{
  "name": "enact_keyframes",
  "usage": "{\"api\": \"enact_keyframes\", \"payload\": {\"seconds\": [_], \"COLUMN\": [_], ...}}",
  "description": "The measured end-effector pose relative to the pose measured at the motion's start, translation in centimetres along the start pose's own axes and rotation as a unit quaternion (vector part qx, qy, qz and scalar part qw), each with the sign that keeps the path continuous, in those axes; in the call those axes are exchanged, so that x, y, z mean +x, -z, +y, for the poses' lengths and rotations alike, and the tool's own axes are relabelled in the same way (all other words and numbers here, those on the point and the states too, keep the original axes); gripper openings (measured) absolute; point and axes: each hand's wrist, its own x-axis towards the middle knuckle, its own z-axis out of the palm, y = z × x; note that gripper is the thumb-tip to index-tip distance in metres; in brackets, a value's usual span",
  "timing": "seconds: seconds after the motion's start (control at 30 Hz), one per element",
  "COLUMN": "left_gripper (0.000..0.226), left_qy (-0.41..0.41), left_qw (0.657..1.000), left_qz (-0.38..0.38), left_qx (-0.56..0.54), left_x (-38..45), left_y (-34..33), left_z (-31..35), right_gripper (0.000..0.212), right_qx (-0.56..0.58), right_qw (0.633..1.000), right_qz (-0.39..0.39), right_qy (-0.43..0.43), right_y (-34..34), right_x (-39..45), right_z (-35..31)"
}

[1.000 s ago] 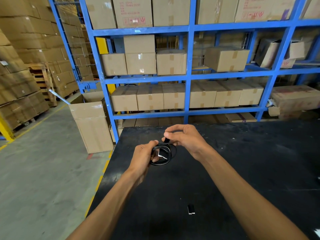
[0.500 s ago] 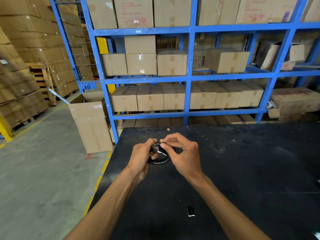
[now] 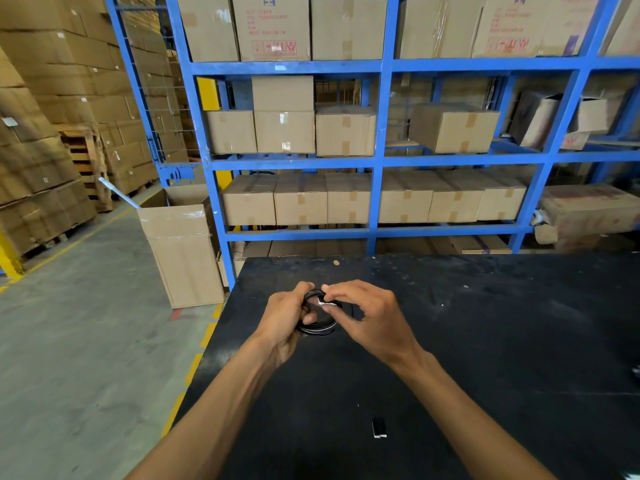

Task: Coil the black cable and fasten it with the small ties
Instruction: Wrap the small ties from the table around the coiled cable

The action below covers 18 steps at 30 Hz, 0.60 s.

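The black cable (image 3: 317, 328) is wound into a small coil above the black table (image 3: 485, 341). My left hand (image 3: 282, 318) grips the coil's left side, fingers curled round the loops. My right hand (image 3: 367, 315) pinches a small tie (image 3: 325, 302) with a white tip at the top of the coil, thumb and forefinger together. Part of the coil is hidden by both hands. A second small black tie (image 3: 379, 427) with a white end lies on the table nearer me, between my forearms.
Blue shelving (image 3: 375, 161) loaded with cardboard boxes stands right behind the table. An open tall carton (image 3: 181, 251) sits on the concrete floor by the table's far left corner. The table's left edge runs along yellow floor marks (image 3: 194, 368).
My right hand came down from above the coil and now pinches the tie against its top. The coil sits tighter between both hands; the left hand barely moved.
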Motion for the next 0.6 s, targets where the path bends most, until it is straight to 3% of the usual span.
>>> {"api": "enact_keyframes", "payload": {"seconds": [0.13, 0.23, 0.47, 0.6], "left_gripper": [0.033, 0.032, 0.022, 0.032], "left_qy": [0.023, 0.032, -0.021, -0.042], "left_qw": [1.000, 0.999, 0.999, 0.997], "left_qz": [0.008, 0.012, 0.017, -0.008], "left_qx": [0.000, 0.004, 0.030, 0.056], "left_x": [0.1, 0.0, 0.1, -0.1], "left_y": [0.0, 0.1, 0.3, 0.5], "left_z": [0.0, -0.1, 0.1, -0.2], "right_gripper": [0.009, 0.005, 0.056, 0.064], "right_qx": [-0.046, -0.041, 0.099, 0.111], "right_qw": [0.997, 0.997, 0.973, 0.965], "right_qz": [0.043, 0.055, 0.141, 0.138], "right_qy": [0.054, 0.044, -0.154, -0.192], "right_y": [-0.3, -0.8, -1.4, -1.3], "right_x": [0.1, -0.1, 0.9, 1.4], "right_z": [0.2, 0.3, -0.8, -0.4]}}
